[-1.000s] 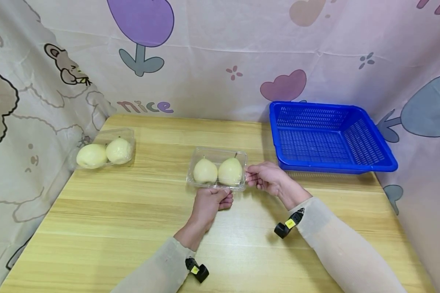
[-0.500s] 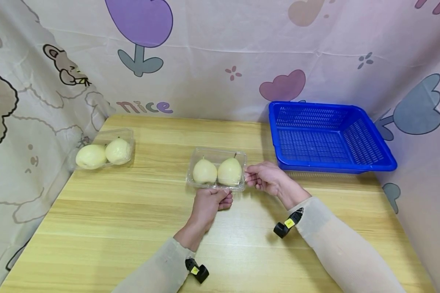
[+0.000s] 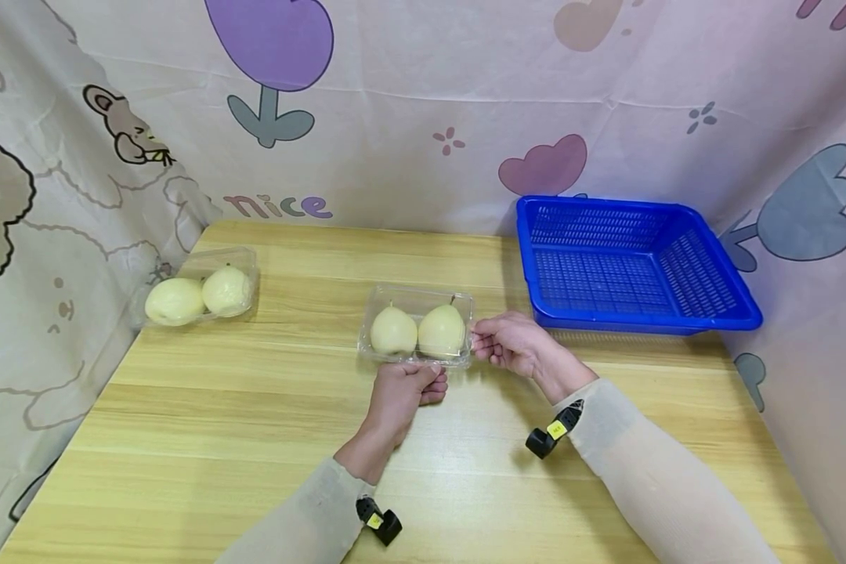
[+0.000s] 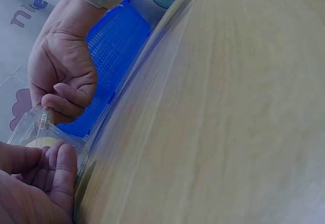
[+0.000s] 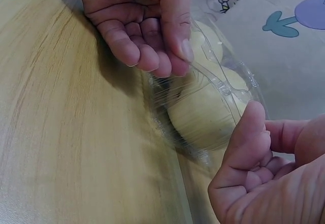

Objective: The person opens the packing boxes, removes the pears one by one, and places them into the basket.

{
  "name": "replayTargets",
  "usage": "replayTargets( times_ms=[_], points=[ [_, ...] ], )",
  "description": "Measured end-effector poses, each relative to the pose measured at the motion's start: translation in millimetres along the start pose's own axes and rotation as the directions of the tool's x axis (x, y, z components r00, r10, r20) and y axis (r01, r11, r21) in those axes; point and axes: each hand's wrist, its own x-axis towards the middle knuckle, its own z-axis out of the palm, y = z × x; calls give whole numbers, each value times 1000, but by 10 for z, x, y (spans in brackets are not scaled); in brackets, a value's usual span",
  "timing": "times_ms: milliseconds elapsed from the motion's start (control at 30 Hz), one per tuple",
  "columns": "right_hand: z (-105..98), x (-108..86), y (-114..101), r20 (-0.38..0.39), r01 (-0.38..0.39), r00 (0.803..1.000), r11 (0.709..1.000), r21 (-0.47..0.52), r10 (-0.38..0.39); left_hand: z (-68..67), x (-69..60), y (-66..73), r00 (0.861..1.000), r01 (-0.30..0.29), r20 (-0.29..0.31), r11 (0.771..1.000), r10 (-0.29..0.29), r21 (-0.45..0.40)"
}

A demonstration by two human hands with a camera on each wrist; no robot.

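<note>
In the head view a clear plastic clamshell box [image 3: 419,292] with two pale yellow pears [image 3: 394,332] in it rests mid-table. My left hand [image 3: 402,403] pinches the box's near edge between thumb and forefinger. At the right end, thumb and fingertips of my right hand [image 3: 513,345] pinch the rim. Both hands show again in the left wrist view, the right hand [image 4: 63,76] above the left hand [image 4: 40,183]. From the right wrist, the box [image 5: 223,84] looks closed, its rim between my two hands. Whether its clasps are fastened is unclear.
A second clear box [image 3: 241,257] with two pears [image 3: 176,301] stands at the table's left edge. The blue plastic basket [image 3: 645,317] sits at the back right, close to my right hand. A printed cloth [image 3: 409,63] hangs behind the wooden table [image 3: 254,423].
</note>
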Motion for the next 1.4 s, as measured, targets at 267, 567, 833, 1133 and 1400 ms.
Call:
replayTargets(
  times_ms=[267, 567, 833, 1133, 1400],
  points=[
    [66, -112, -202, 4, 51, 999, 998, 24, -51, -11, -28, -46, 1000, -29, -2, 998, 29, 62],
    [37, -110, -194, 5, 33, 999, 999, 0, -33, -42, -4, -17, 999, 21, 32, 1000, -22, 10],
    [10, -113, -205, 21, 32, 999, 999, 24, -32, -54, 34, 4, 996, 73, 48, 996, -71, -42],
    [27, -118, -265, 26, 29, 999, 998, 57, -30, -91, 65, 14, 995, 77, 63, 993, -72, -88],
    [65, -134, -329, 33, 40, 998, 994, 102, -44, -106, 65, 11, 996, 62, 73, 996, -57, -70]
  ],
)
